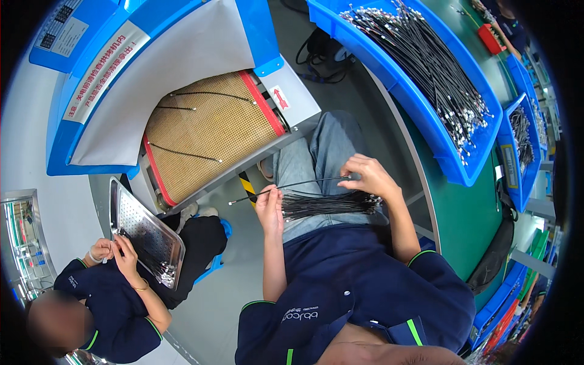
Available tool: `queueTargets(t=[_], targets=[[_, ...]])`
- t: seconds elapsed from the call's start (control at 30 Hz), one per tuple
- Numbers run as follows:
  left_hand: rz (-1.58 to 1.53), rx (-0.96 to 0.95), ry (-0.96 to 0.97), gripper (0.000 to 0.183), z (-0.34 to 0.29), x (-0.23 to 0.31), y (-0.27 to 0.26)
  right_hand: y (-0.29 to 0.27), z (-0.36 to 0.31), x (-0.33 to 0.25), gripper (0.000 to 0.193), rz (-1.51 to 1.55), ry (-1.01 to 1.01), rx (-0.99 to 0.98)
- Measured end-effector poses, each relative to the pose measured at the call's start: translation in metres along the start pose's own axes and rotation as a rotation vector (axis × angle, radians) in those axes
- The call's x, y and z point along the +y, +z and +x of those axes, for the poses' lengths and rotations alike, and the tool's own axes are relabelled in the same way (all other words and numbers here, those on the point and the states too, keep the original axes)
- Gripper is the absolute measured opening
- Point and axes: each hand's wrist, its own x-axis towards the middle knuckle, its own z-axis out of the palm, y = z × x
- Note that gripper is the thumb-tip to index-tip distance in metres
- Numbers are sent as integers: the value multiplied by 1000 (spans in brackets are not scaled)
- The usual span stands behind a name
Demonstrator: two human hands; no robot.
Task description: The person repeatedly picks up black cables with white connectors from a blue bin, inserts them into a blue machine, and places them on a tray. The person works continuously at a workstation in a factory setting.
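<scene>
One thin black cable (307, 182) stretched between two pinches; the left hand (268, 210) had it narrowly between thumb and fingertips, a silvery end (231, 202) poking out towards nine o'clock; the right hand (367, 176) pinched it near the other end, just before three o'clock from the left; at the right fingertips' seven o'clock, a cable bundle (328, 205) lay across the lap (297, 230).

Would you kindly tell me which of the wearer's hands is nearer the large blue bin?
Right: the right hand is left of the large blue bin, apart from it; the left hand is farther left.
</scene>
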Motion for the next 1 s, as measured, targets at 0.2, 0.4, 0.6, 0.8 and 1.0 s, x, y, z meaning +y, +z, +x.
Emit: queueTargets(t=[0.2,0.4,0.6,0.8,1.0], targets=[[11,-13,-22,12,0,0,5,-3,19,-10,22,-59,-106,5],[-9,-45,-23,13,6,-3,8,16,37,-22,16,-113,-176,-89],[-7,-67,-20,18,10,3,11,19,48,-25,12,-150,-174,-76],[597,-393,-9,38,10,-14,1,24,67,-20,12,-107,-150,-61],[1515,-991,231,83,-3,-32,12,38,115,-20,12,-95,-141,-10]])
